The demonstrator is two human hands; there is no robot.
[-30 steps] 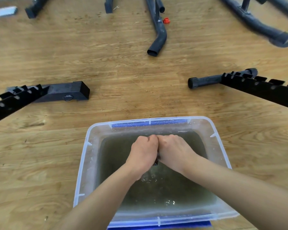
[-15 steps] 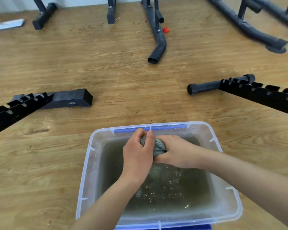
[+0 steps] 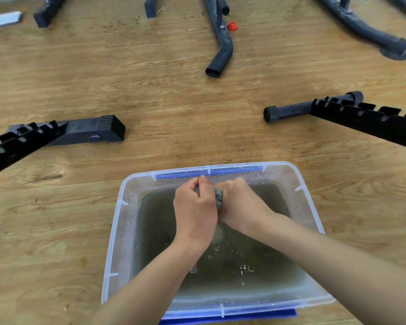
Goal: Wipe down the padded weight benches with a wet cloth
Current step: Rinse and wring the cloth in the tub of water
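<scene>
A clear plastic tub (image 3: pixel 117 233) with murky water stands on the wooden floor in front of me. Above the water, near the tub's far side, my left hand (image 3: pixel 193 213) and my right hand (image 3: pixel 240 205) both grip a balled-up grey wet cloth (image 3: pixel 218 195). Only a small strip of the cloth shows between the two fists. Drops and ripples mark the water below the hands. No bench padding is in view, only black frame parts.
A black notched bench rail with a square foot (image 3: pixel 89 131) lies to the left, another notched rail with a round tube end (image 3: pixel 338 113) to the right. A bent black tube (image 3: pixel 222 55), a small red cap (image 3: pixel 232 25) and more frame legs lie farther back.
Both hands have lifted slightly and twisted on the cloth, squeezing it over the water; the fists have closed tighter, so less cloth shows than half a second ago. The view shifted a little.
</scene>
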